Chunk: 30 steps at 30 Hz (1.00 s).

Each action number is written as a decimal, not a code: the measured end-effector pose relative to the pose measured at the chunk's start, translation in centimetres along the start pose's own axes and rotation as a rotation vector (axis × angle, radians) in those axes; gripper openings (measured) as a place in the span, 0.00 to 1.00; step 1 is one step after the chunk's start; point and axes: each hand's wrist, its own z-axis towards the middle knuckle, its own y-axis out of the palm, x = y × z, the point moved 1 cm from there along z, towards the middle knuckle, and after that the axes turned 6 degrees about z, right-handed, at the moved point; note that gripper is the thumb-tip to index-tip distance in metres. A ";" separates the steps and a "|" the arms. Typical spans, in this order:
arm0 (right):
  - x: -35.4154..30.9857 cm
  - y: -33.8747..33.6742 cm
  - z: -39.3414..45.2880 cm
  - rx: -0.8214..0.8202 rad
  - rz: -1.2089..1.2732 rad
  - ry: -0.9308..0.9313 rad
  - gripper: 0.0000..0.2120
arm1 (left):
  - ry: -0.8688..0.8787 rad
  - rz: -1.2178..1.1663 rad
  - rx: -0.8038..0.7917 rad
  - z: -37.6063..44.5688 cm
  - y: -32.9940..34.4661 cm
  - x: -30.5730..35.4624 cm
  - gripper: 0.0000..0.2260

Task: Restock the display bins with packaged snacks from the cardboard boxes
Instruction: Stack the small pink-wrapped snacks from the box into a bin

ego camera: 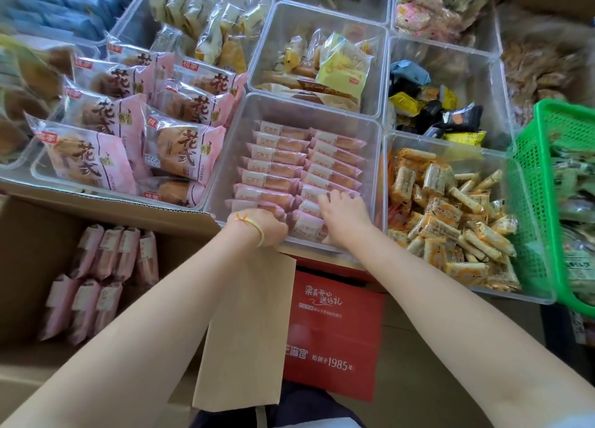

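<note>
Both hands grip pink snack packs (299, 166) at the near end of the clear bin (375, 169): left hand (269, 226), right hand (343, 216)

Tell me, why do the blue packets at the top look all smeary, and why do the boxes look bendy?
In the head view, the blue packets in the far corner are blurred, as is the green basket at the right edge; the pink packets in the middle bin are sharp. The wide-angle lens bows the clear bins' straight edges. Light is soft, with faint glare on wrappers.
</note>
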 end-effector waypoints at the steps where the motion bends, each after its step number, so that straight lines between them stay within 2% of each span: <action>1: 0.1 0.2 0.0 0.002 -0.010 0.006 0.42 | -0.009 -0.019 -0.046 0.2 -0.3 0.0 0.20; 6: 0.2 1.1 0.5 0.061 -0.030 0.006 0.37 | -0.028 -0.056 -0.200 0.8 -0.8 0.8 0.22; 10: 0.4 0.8 0.8 0.100 -0.065 0.026 0.35 | -0.018 -0.005 -0.160 1.6 0.1 0.6 0.16; 12: 0.4 0.4 0.8 0.075 -0.051 0.015 0.34 | -0.016 -0.040 -0.149 1.3 0.0 0.7 0.18; 15: 0.4 -1.7 -0.3 -0.028 0.082 0.020 0.34 | 0.001 -0.062 -0.013 0.7 -0.6 0.9 0.18; 17: 0.1 -4.2 -2.0 0.000 0.265 0.032 0.26 | 0.027 -0.071 0.160 -0.7 -1.0 0.8 0.16; 19: -0.9 -6.8 -3.9 0.041 0.528 0.023 0.11 | 0.116 -0.242 0.404 -3.3 -0.4 0.0 0.14; 21: -2.8 -9.1 -5.8 -0.042 0.776 -0.011 0.08 | 0.240 -0.498 0.673 -6.8 1.1 -1.5 0.11; 22: -4.1 -10.1 -6.6 -0.129 0.864 -0.047 0.09 | 0.264 -0.561 0.758 -8.7 2.0 -2.5 0.12; 25: -9.2 -11.5 -8.0 -0.385 0.941 -0.177 0.10 | 0.141 -0.577 0.866 -12.4 6.2 -7.4 0.14; 30: -20.7 -9.3 -6.7 -0.578 0.906 -0.309 0.08 | -0.229 -0.424 0.833 -14.3 13.9 -18.0 0.17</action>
